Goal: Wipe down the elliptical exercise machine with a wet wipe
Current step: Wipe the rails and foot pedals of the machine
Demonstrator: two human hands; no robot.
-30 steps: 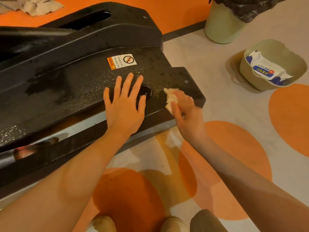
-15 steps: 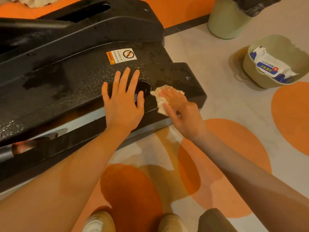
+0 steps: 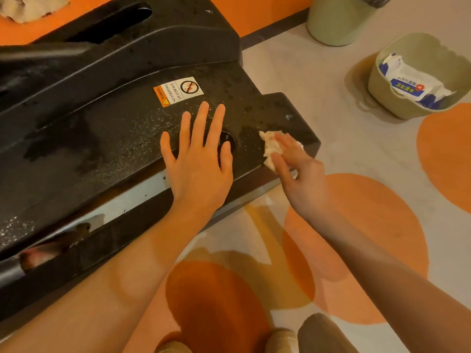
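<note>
The black base cover of the elliptical machine (image 3: 102,138) fills the left of the head view, speckled with wet patches and bearing a warning label (image 3: 178,91). My left hand (image 3: 201,169) lies flat on the cover with fingers spread, partly over a round hole. To its right, my right hand (image 3: 300,174) holds a crumpled white wet wipe (image 3: 270,146) between thumb and fingers. It presses the wipe onto the cover near its right corner.
A pale green basin (image 3: 377,98) holding a pack of wet wipes (image 3: 413,85) stands on the floor at the right. A green bin (image 3: 336,24) with a black liner sits behind it. A rag (image 3: 28,6) lies at the top left. My shoes show at the bottom edge.
My right hand slid the wipe left toward the round hole, then back right toward the corner of the cover. My left hand stayed flat in place.
</note>
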